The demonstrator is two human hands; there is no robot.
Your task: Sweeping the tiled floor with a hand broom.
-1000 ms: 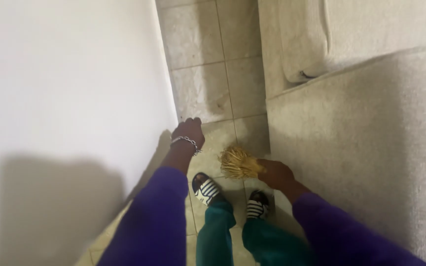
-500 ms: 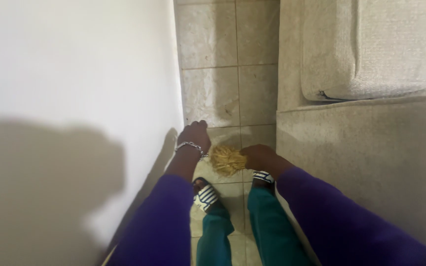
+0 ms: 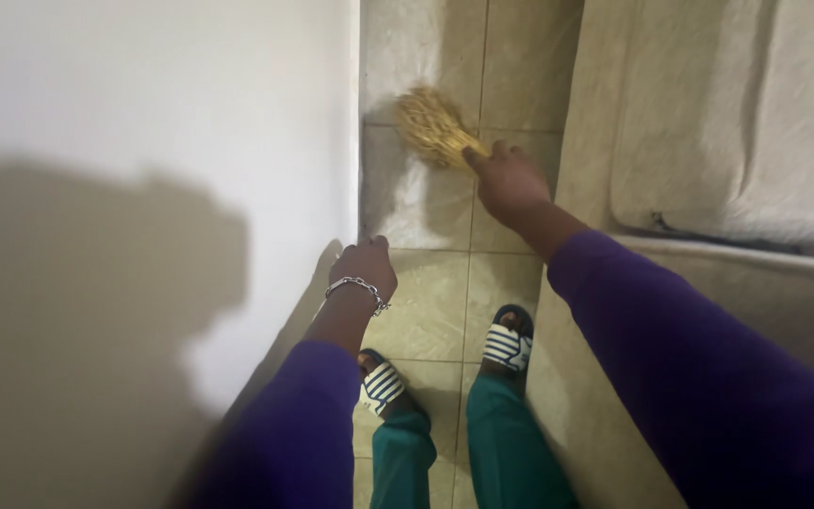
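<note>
My right hand (image 3: 508,179) is stretched forward and grips a short straw hand broom (image 3: 431,125), whose yellow bristles touch the beige floor tiles (image 3: 416,203) close to the white wall (image 3: 153,141). My left hand (image 3: 366,265) hangs lower with its fingers curled in and nothing visible in them, a silver chain bracelet (image 3: 358,287) on the wrist, right beside the wall's lower edge. Both arms wear purple sleeves.
A beige upholstered sofa (image 3: 727,123) with a seat cushion fills the right side, leaving a narrow strip of tiled floor between it and the wall. My feet in striped slippers (image 3: 506,344) and green trousers stand on that strip.
My right hand has swung the broom forward from near my feet to the tiles farther ahead by the wall. The left hand stayed beside the wall. The view tilted slightly right.
</note>
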